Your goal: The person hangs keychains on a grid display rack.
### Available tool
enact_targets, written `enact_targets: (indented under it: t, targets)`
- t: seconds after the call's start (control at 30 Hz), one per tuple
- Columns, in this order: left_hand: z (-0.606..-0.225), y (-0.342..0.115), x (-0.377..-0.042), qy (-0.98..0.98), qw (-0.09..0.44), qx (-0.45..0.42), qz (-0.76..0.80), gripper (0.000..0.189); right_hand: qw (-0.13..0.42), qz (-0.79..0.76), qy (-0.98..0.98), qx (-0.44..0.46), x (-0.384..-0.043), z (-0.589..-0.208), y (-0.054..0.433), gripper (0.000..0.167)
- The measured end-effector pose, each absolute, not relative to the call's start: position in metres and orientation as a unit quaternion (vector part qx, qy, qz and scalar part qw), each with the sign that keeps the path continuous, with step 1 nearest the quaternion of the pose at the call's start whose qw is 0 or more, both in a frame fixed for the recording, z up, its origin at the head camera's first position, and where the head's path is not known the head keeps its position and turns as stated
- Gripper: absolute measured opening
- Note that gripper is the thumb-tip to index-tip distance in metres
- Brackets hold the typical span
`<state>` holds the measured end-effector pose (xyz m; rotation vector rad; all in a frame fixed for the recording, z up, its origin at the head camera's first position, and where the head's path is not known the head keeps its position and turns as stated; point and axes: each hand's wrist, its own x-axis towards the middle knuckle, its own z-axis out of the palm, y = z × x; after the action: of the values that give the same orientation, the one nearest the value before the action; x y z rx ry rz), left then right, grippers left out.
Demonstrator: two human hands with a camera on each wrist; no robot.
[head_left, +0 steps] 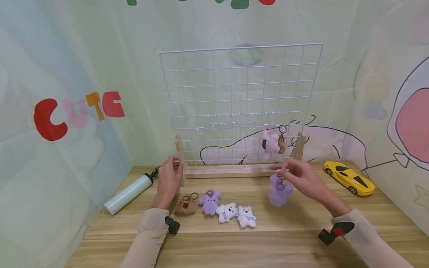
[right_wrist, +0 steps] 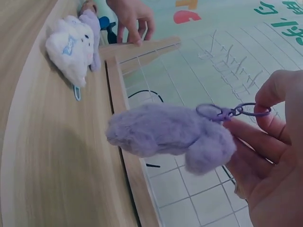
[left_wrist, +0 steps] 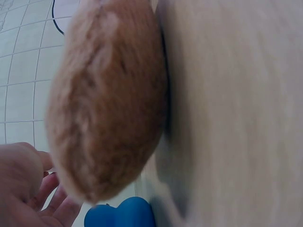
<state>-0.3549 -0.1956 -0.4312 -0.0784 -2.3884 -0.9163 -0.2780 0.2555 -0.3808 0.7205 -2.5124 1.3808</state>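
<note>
Below the right hand (head_left: 299, 175), in its pinch, a purple keychain (head_left: 280, 193); left hand (head_left: 169, 179) relaxed against a wooden upright (head_left: 179, 146).

1 yellow car (head_left: 348, 178), 1 cylinder (head_left: 130, 193)

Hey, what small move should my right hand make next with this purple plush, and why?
Probably lift the purple plush toward a bare hook on the rack. Your right hand pinches its ring, it dangles lower than the hooks, and a pink plush and a brown plush already hang there.
</note>
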Motion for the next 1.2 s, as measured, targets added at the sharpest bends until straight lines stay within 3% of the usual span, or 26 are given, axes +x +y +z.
enact_targets:
  t: [0.23,0.57,0.83,1.2]
  targets:
    - [-0.431,-0.196,-0.355,-0.894,0.289,-0.031,-0.341,0.03,0.064,0.509,-0.817,0.265,-0.278,-0.381,0.256,0.015]
    - [-0.432,-0.197,-0.355,-0.893,0.288,-0.028,-0.346,0.03,0.112,0.457,-0.851,0.233,-0.274,-0.372,0.248,0.011]
    - [-0.434,-0.198,-0.357,-0.89,0.294,-0.031,-0.348,0.03,0.141,0.459,-0.855,0.196,-0.271,-0.353,0.239,0.021]
    - [-0.434,-0.198,-0.355,-0.887,0.29,-0.04,-0.358,0.031,0.275,0.424,-0.84,0.197,-0.27,-0.317,0.226,0.016]
